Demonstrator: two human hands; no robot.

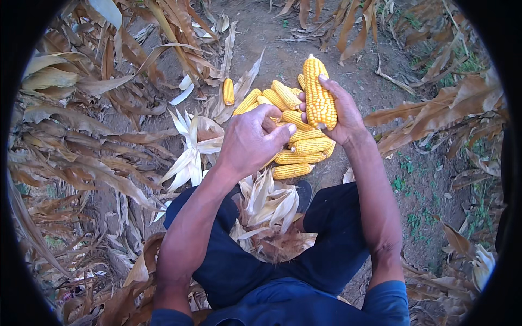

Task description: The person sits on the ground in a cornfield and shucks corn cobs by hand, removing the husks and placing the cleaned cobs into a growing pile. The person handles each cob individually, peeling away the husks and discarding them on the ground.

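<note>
A husked yellow ear of corn [318, 91] stands nearly upright in my right hand [347, 112], its pale tip pointing away from me. The thumb presses along its right side and the fingers wrap behind it. My left hand [246, 140] hovers to the left over the pile, fingers loosely curled and thumb apart, with nothing visible in it. Below both hands, a pile of husked corn ears [312, 145] lies on the ground; my left hand hides part of it. One separate corn ear [228, 91] rests left of the pile's far end.
Loose dry husks [271, 203] lie between my legs, in front of my dark trousers [334, 228]. A spread-open pale husk [189, 153] is left of the pile. Dry corn stalks and leaves [102, 134] crowd the left, and more dry leaves [448, 110] reach in from the right over bare soil [261, 32].
</note>
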